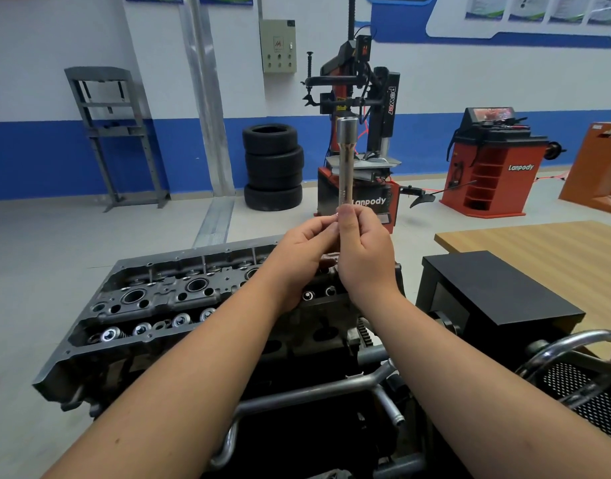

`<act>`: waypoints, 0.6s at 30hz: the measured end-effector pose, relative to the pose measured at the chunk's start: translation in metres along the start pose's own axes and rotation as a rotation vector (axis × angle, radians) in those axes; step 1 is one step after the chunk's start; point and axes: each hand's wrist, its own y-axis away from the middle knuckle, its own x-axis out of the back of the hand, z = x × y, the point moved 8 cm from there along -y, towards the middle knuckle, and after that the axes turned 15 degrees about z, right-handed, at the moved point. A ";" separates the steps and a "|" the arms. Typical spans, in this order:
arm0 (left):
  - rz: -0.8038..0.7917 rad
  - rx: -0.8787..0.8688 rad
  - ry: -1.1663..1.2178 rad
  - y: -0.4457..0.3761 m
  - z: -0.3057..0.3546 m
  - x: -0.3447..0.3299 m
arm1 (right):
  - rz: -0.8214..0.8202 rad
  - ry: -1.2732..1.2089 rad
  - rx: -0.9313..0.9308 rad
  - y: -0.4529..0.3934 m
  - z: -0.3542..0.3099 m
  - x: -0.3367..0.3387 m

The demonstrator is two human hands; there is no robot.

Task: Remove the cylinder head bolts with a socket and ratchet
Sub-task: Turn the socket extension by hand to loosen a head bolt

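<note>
A long silver socket extension with a socket at its top end [346,157] stands upright above the engine, raised in front of me. My right hand [363,250] grips its lower end, thumb up against the shaft. My left hand [306,248] pinches the same lower end from the left side. What is at the bottom of the tool is hidden by my fingers. Below my hands lies the grey cylinder head [165,305] on an engine stand, with valve springs and open bores showing along its top.
A black box [497,299] stands right of the engine, with a wooden table [546,243] behind it. A metal handle and mesh tray [573,371] sit at lower right. Stacked tyres [273,167], a tyre changer [363,133] and a red wheel balancer [490,164] stand on the floor beyond.
</note>
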 end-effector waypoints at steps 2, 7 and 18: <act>0.023 -0.009 -0.001 0.000 0.001 0.001 | -0.009 -0.013 -0.016 -0.001 0.001 -0.001; 0.058 -0.021 -0.027 -0.001 0.001 0.004 | -0.006 -0.032 -0.034 0.000 0.001 -0.001; 0.012 -0.024 -0.017 -0.002 -0.001 0.001 | 0.019 -0.033 -0.042 -0.001 0.004 0.000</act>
